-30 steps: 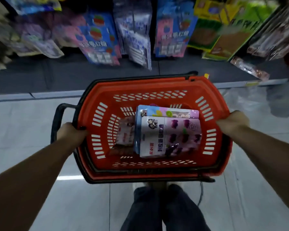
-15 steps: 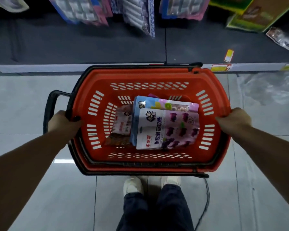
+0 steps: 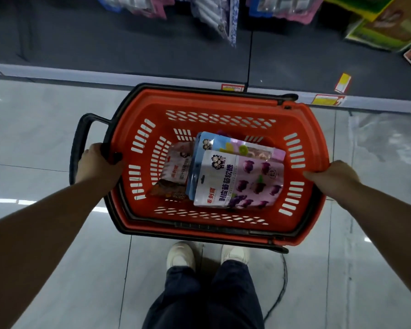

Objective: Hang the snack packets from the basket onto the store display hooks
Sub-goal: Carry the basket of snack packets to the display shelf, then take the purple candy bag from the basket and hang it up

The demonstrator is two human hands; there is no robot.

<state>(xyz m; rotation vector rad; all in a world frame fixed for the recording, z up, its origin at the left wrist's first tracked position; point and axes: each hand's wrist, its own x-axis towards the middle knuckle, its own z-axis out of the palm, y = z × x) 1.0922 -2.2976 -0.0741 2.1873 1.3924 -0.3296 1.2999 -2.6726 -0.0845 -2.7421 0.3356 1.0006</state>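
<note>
An orange basket (image 3: 223,100) with black handles is held over the floor in front of me. My left hand (image 3: 97,163) grips its left rim by the black handle. My right hand (image 3: 333,173) grips its right rim. Inside lie several snack packets: a white and purple grape candy packet (image 3: 240,181) on top, a blue and pink packet (image 3: 237,147) under it, and a reddish-brown packet (image 3: 175,173) at the left. Packets hanging on the display (image 3: 220,17) show along the top edge; the hooks themselves are out of view.
A dark bottom shelf (image 3: 152,51) with a pale front edge runs across behind the basket, with yellow price tags (image 3: 328,100) on it. Green boxes (image 3: 384,24) sit top right. My feet (image 3: 180,256) stand on grey tiles; a thin cable (image 3: 282,288) lies by them.
The view has tilted downward, so the hanging packets have slid toward the top edge and my feet have come into view. Both hands keep their grip on the basket.
</note>
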